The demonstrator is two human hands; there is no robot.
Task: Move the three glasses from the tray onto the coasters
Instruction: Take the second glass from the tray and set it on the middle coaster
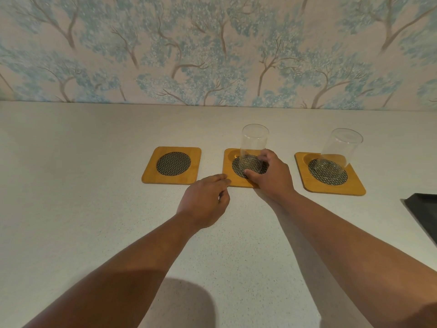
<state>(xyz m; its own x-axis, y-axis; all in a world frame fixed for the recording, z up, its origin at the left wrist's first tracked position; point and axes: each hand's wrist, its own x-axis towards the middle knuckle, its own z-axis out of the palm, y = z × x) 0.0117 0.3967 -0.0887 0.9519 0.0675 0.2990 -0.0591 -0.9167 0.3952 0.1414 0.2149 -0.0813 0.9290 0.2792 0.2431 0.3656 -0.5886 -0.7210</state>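
Three square wooden coasters with dark woven centres lie in a row on the pale counter. The left coaster (172, 165) is bare. A clear glass (253, 145) stands upright on the middle coaster (230, 172), and my right hand (272, 175) grips its base with thumb and fingers. Another clear glass (338, 153) stands on the right coaster (354, 187), untouched. My left hand (205, 201) rests on the counter with its fingertips at the middle coaster's near left corner, fingers loosely curled, holding nothing. Only a corner of the dark tray (423, 213) shows at the right edge.
A wall with tree-patterned wallpaper (212, 48) rises straight behind the counter (71, 185). The tray's contents are out of view.
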